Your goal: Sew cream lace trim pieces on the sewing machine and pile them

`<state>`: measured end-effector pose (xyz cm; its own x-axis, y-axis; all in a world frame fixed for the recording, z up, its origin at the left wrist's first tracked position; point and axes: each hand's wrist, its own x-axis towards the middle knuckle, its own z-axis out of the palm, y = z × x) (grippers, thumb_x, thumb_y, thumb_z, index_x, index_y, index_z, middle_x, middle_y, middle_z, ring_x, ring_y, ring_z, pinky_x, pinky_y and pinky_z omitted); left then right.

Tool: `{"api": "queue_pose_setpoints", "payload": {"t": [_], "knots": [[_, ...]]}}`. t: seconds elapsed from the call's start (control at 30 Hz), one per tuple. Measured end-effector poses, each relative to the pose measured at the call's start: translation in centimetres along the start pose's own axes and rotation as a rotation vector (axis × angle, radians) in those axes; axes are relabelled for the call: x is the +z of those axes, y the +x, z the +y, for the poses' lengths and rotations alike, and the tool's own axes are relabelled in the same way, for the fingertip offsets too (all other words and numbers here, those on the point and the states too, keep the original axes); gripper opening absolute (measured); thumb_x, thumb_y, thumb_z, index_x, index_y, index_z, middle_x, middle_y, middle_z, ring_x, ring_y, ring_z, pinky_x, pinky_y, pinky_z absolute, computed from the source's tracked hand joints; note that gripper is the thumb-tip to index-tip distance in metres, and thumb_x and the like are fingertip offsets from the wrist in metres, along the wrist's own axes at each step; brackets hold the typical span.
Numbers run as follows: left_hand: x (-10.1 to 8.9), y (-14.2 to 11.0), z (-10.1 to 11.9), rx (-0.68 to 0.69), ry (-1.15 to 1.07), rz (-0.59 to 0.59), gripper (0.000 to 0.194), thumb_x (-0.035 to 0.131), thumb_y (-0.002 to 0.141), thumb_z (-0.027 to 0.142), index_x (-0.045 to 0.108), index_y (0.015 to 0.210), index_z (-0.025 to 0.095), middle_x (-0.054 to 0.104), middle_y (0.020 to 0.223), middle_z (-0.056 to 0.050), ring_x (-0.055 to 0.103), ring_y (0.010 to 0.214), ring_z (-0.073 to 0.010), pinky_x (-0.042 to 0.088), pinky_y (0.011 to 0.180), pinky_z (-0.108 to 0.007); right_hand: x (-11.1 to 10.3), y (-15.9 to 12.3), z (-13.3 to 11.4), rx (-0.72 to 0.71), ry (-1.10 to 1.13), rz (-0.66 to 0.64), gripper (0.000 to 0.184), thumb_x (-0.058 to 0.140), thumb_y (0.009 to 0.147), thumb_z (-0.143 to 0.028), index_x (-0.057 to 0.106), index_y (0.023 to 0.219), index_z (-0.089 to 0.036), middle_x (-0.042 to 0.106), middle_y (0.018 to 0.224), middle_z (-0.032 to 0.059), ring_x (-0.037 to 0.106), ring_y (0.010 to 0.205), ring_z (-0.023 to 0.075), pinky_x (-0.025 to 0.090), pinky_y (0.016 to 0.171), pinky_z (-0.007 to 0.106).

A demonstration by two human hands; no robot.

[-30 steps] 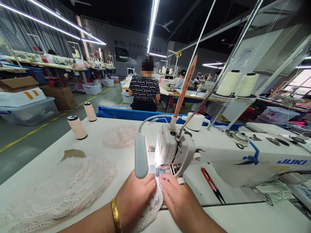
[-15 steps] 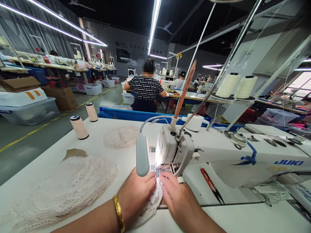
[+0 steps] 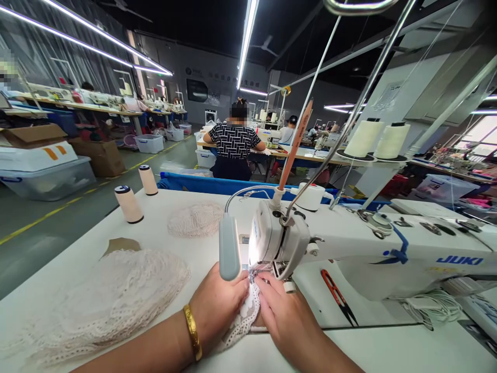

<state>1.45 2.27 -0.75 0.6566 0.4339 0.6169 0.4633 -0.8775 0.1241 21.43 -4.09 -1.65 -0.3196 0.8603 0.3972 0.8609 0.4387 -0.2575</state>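
Observation:
A strip of white lace (image 3: 248, 311) runs under the needle area of a white sewing machine (image 3: 267, 233). My left hand (image 3: 221, 305), with a gold bangle at the wrist, grips the lace on its left side, fingertips close to the presser foot. On the other side my right hand (image 3: 283, 305) pinches the lace edge, thumb and fingers just right of the foot. A grey lamp head (image 3: 230, 248) hangs above my left fingers, and its light falls on the needle area. The fabric directly beneath my fingertips is partly hidden.
A large lace pile (image 3: 116, 295) lies at left, with a smaller lace bundle (image 3: 196, 220) behind it. Two thread cones (image 3: 129, 204) stand near the table's left edge. Red-handled thread snips (image 3: 337, 295) rest right of my right hand. A person (image 3: 235, 140) sits ahead, back turned.
Both hands stay at the presser foot with the lace between them, almost unmoved. The view has shifted slightly. The person ahead has moved their arms a little.

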Motion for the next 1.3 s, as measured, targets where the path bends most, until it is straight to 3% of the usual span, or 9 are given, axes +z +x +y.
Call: {"api": "queue_pose_setpoints", "payload": {"t": [0.13, 0.23, 0.33, 0.5, 0.6, 0.83, 0.97, 1.17, 1.3], "knots": [[-1.7, -0.7, 1.0, -0.117, -0.066, -0.17, 0.008, 0.066, 0.094, 0.023, 0.071, 0.1, 0.019, 0.076, 0.114, -0.011, 0.071, 0.102, -0.0327, 0.059, 0.091, -0.052, -0.1, -0.4, 0.4, -0.096, 0.044, 0.036, 0.041, 0.046, 0.098, -0.009, 0.063, 0.134, -0.019, 0.075, 0.118, 0.0129, 0.072, 0.093, 0.0264, 0.059, 0.075, 0.035], [-2.7, -1.6, 2.5, -0.202, -0.106, -0.295, 0.037, 0.083, 0.08, 0.043, 0.067, 0.106, 0.021, 0.07, 0.126, -0.012, 0.066, 0.107, -0.0356, 0.057, 0.094, -0.053, 0.1, -0.7, 0.5, -0.18, 0.065, 0.088, 0.034, 0.046, 0.099, -0.009, 0.067, 0.123, -0.02, 0.073, 0.103, 0.0096, 0.067, 0.075, 0.0218, 0.051, 0.062, 0.03], [-2.2, -1.9, 3.0, -0.195, -0.097, -0.224, 0.016, 0.068, 0.083, 0.022, 0.061, 0.097, 0.022, 0.069, 0.114, -0.011, 0.064, 0.098, -0.0312, 0.055, 0.087, -0.047, 0.2, -0.5, 0.3, -0.134, 0.091, 0.124, 0.029, 0.043, 0.104, -0.014, 0.068, 0.093, -0.023, 0.066, 0.081, 0.0038, 0.06, 0.063, 0.019, 0.043, 0.058, 0.029], [-0.4, -0.7, 0.9, -0.211, -0.267, -0.071, 0.016, 0.04, 0.091, 0.01, 0.044, 0.084, 0.025, 0.06, 0.075, -0.001, 0.054, 0.065, -0.0197, 0.047, 0.061, -0.029, -0.5, 0.5, -0.3, 0.11, 0.385, 0.106, 0.027, 0.048, 0.107, -0.028, 0.067, 0.089, -0.023, 0.052, 0.06, -0.0053, 0.049, 0.053, 0.0143, 0.036, 0.053, 0.025], [0.1, 0.0, -0.2, -0.297, -0.311, -0.105, 0.014, 0.041, 0.086, 0.011, 0.045, 0.084, 0.024, 0.059, 0.076, -0.001, 0.056, 0.068, -0.0197, 0.05, 0.065, -0.03, -0.6, 0.9, -0.5, 0.215, 0.483, 0.102, 0.032, 0.048, 0.106, -0.033, 0.067, 0.083, -0.023, 0.041, 0.058, -0.0064, 0.041, 0.052, 0.014, 0.031, 0.049, 0.025], [0.2, 0.5, -0.4, -0.32, -0.334, -0.173, 0.013, 0.052, 0.077, 0.012, 0.058, 0.072, 0.021, 0.062, 0.079, -0.001, 0.062, 0.078, -0.0188, 0.051, 0.07, -0.028, -0.2, 1.0, -0.7, 0.293, 0.556, 0.09, 0.035, 0.049, 0.105, -0.04, 0.066, 0.08, -0.022, 0.048, 0.063, -0.0039, 0.045, 0.056, 0.0148, 0.035, 0.05, 0.025], [-0.1, 0.5, -0.4, -0.282, -0.365, -0.146, 0.02, 0.057, 0.088, 0.015, 0.068, 0.073, 0.02, 0.064, 0.08, -0.001, 0.064, 0.08, -0.0187, 0.052, 0.073, -0.028, -0.3, 0.6, -0.4, 0.198, 0.466, 0.087, 0.032, 0.048, 0.107, -0.033, 0.066, 0.083, -0.023, 0.053, 0.06, -0.0046, 0.05, 0.054, 0.015, 0.036, 0.052, 0.025], [-1.5, -1.1, 0.5, -0.006, -0.269, -0.116, 0.025, 0.057, 0.08, 0.002, 0.072, 0.085, 0.022, 0.074, 0.091, -0.001, 0.068, 0.082, -0.0197, 0.05, 0.076, -0.033, 0.1, -0.9, 0.5, -0.233, 0.139, 0.044, 0.03, 0.041, 0.105, -0.015, 0.061, 0.084, -0.023, 0.069, 0.075, 0.0017, 0.063, 0.066, 0.0189, 0.042, 0.063, 0.03], [-1.7, -1.5, 1.3, 0.076, -0.16, -0.08, 0.026, 0.053, 0.09, 0.001, 0.067, 0.081, 0.021, 0.075, 0.083, -0.001, 0.067, 0.074, -0.0192, 0.048, 0.076, -0.035, 0.0, -1.2, 0.7, -0.26, 0.071, 0.066, 0.024, 0.045, 0.103, -0.013, 0.062, 0.089, -0.024, 0.07, 0.076, 0.0016, 0.063, 0.064, 0.0198, 0.042, 0.061, 0.031]]}}
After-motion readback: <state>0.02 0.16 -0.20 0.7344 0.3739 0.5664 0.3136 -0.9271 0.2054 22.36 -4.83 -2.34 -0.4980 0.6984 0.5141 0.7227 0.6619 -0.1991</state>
